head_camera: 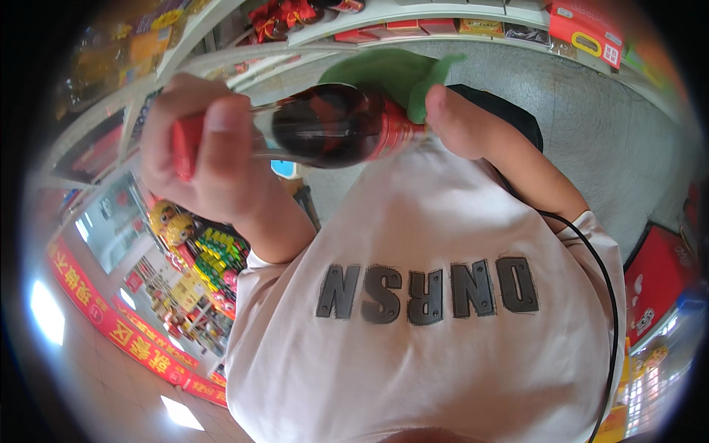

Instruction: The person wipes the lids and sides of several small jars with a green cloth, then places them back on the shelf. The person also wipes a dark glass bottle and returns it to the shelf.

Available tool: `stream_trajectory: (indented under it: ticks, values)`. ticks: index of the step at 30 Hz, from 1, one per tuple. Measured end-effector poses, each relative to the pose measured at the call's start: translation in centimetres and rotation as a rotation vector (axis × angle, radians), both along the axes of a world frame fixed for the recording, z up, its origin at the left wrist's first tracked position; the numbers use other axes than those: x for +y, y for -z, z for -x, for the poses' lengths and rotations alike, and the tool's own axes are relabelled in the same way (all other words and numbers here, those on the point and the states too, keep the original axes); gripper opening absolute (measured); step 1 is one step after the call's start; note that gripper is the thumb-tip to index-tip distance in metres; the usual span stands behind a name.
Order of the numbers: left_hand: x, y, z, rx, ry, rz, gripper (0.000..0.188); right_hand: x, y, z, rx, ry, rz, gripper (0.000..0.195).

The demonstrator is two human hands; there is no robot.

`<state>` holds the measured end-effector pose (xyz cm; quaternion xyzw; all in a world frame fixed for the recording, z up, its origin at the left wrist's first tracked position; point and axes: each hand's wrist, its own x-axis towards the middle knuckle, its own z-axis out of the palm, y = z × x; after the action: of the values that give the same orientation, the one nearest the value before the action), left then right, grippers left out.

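Observation:
A glass bottle (324,124) of dark liquid, with a red label (394,132), lies sideways in front of my chest. My left hand (202,138) is wrapped around its neck at the red cap (187,145); motion blurs that hand. At the base end, my right hand (462,122) grips a green cloth (382,72), which rests against the bottle near the label. The cloth's loose part spreads along the bottle's far side. The thumb of my right hand shows, while its other fingers are hidden.
White shelves (421,10) with red boxes curve along the top, beyond a grey floor (598,127). A red carton (587,33) stands at top right. Colourful packets (219,249) hang at left. A black cord (612,299) runs over my right sleeve.

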<state>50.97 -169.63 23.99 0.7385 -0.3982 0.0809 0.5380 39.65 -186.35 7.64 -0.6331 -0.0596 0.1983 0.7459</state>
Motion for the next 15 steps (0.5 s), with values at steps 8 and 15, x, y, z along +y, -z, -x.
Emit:
stream_trajectory:
  ticks: [8,15]
  values:
    - [1.5,5.7,-4.3,0.806,0.686,0.427,0.032,2.9,3.4,1.4,0.352,-0.159,-1.095,0.085]
    - [-1.3,10.9,-3.0,1.028,0.731,0.628,0.032,3.2,0.9,2.6,0.690,0.050,-0.985,0.081]
